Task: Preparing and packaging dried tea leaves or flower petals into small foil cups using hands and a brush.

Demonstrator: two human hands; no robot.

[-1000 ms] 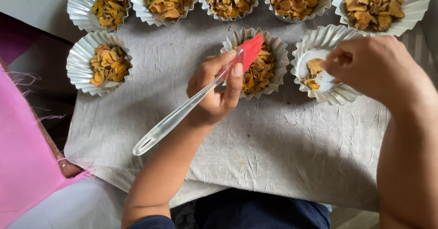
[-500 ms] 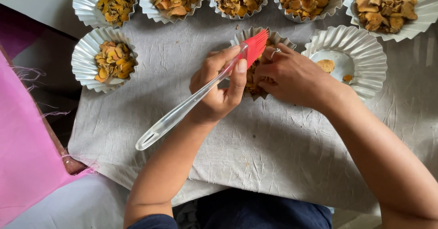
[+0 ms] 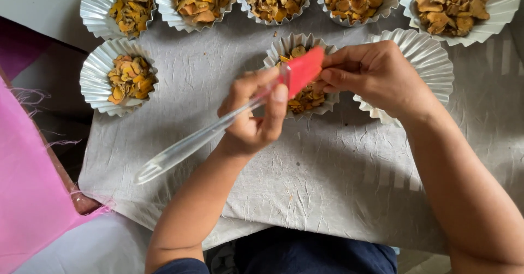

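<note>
The left hand (image 3: 254, 118) has its grip pinched around the clear handle of a spatula (image 3: 229, 118), whose red blade sits just beyond it over a paper cup of dried yellow chips (image 3: 303, 72). The right hand (image 3: 376, 75) pinches that blade's edge with its fingertips, beside an almost hidden second cup (image 3: 431, 61) on the cloth-covered tabletop (image 3: 327, 181).

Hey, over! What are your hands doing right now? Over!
Left hand grips spatula by its clear handle. Right hand pinches its red blade over middle cup of chips. Emptier cup under right hand. Nothing in the way.
</note>
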